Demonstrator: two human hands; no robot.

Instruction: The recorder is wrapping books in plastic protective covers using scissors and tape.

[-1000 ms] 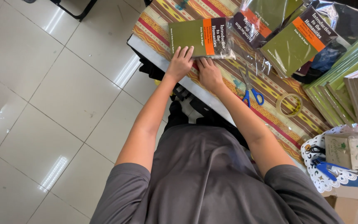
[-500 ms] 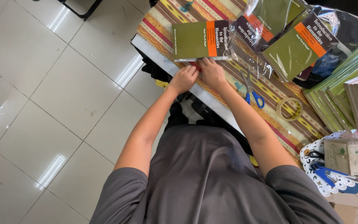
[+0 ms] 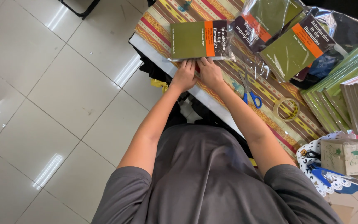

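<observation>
The left hand [image 3: 184, 76] and right hand [image 3: 210, 72] lie side by side, fingers flat and spread, pressing the near edge of an olive-green book [image 3: 199, 40] with an orange band and dark spine strip, wrapped in clear plastic; neither hand grips it. The book lies on the striped cloth of the bench [image 3: 154, 49], at twelve o'clock from the hands. At two o'clock lie two more wrapped green books [image 3: 286, 54]. At four o'clock sit blue-handled scissors [image 3: 250, 94] and a tape roll [image 3: 286, 108]. A cardboard box [image 3: 347, 157] sits farther at four o'clock.
</observation>
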